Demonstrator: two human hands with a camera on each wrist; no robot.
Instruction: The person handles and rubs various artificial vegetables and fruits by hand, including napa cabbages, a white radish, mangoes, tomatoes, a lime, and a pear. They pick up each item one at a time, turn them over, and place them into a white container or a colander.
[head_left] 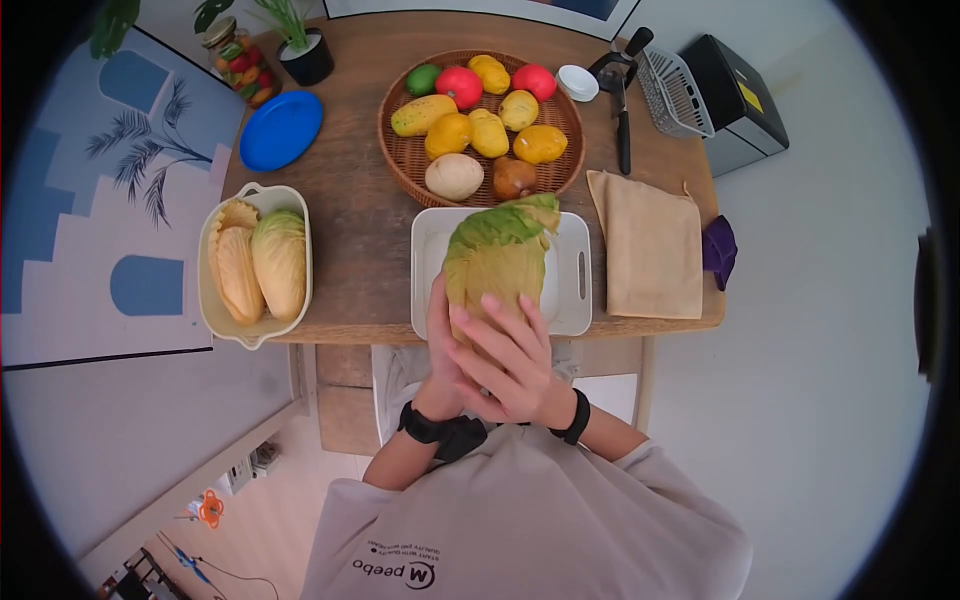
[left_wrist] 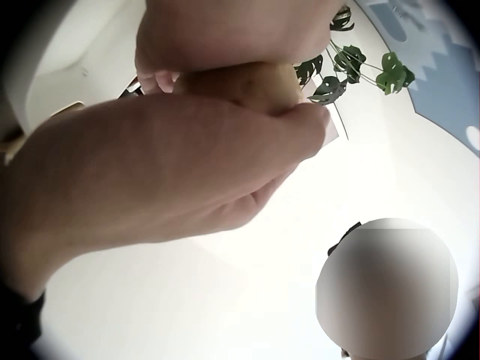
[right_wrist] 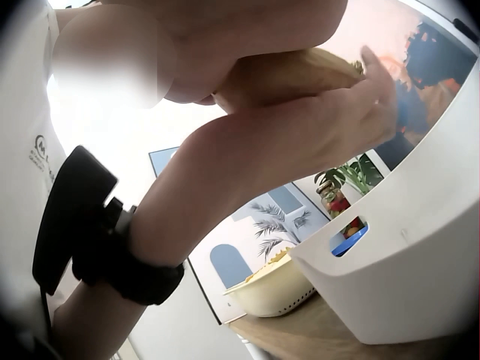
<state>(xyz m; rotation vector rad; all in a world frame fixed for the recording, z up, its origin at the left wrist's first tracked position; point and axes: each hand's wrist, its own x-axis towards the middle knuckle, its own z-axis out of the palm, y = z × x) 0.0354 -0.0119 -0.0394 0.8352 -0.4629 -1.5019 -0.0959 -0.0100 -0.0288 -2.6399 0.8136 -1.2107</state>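
Observation:
Both hands hold a napa cabbage (head_left: 497, 262), pale yellow-green with a greener leafy top, above a white tray (head_left: 425, 250) at the table's front. My left hand (head_left: 440, 325) supports the cabbage along its left side and lower end. Across its near face my right hand (head_left: 512, 358) lies with fingers spread, overlapping the left hand. In the left wrist view the cabbage's pale base (left_wrist: 262, 88) shows between the two hands. From the right wrist the left hand (right_wrist: 345, 112) is seen under the cabbage (right_wrist: 289, 79).
Two more cabbages (head_left: 278, 262) lie in a cream basin (head_left: 205, 285) at left. Behind the tray stands a wicker basket (head_left: 395, 165) of fruit. A blue plate (head_left: 280, 130) is at back left. To the right lie a beige cloth bag (head_left: 652, 250) and a black-handled knife (head_left: 623, 140).

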